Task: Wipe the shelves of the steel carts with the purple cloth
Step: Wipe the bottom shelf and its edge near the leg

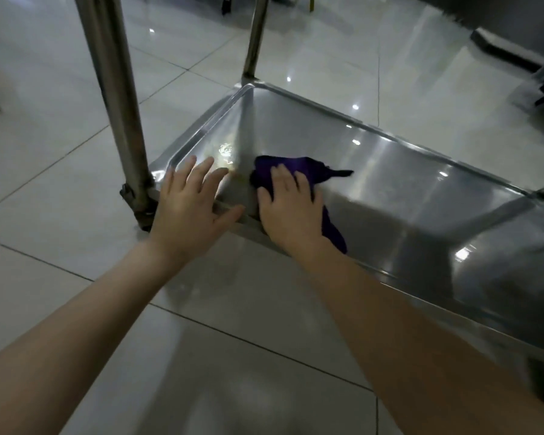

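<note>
Pressing cloth (297,167) to shelf (405,189), right hand (291,211) lies flat-fingered; left hand (189,199), spread, rests at its nine o'clock. Even pressure into corners should wipe best.

Both of your arms are bare. Your left forearm (85,315) fills the near left of the view and your right forearm (405,324) the near right, each uncovered from the frame's edge to the wrist. Your left hand (189,205) and right hand (291,211) are bare too. In the dim, slightly blurred view, finer detail such as the nails cannot be told.
</note>
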`<action>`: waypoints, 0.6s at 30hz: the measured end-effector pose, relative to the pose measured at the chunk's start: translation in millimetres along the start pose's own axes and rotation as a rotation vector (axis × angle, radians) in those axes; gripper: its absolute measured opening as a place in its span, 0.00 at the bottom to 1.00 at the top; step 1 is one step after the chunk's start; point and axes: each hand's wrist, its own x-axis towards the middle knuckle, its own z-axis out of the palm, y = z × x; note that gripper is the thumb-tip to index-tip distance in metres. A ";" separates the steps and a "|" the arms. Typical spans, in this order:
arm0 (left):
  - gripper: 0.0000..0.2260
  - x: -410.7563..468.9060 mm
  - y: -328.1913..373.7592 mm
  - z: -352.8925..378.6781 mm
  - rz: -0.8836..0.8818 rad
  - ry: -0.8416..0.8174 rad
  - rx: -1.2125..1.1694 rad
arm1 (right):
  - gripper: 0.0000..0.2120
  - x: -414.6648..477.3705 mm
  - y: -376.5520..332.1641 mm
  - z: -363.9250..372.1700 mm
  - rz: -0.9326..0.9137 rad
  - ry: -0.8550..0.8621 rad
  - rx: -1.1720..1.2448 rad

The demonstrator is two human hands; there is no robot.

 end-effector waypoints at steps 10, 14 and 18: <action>0.47 3.4 -16.2 -3.4 -0.193 0.002 -0.091 | 0.25 -4.2 93.4 -26.4 0.120 0.046 -0.052; 0.48 4.6 -19.8 -11.3 -0.234 -0.069 -0.173 | 0.27 -6.8 138.8 -46.4 0.446 -0.018 0.005; 0.50 5.0 -20.1 -14.4 -0.155 -0.061 -0.090 | 0.28 14.2 90.6 -29.1 0.370 0.001 -0.017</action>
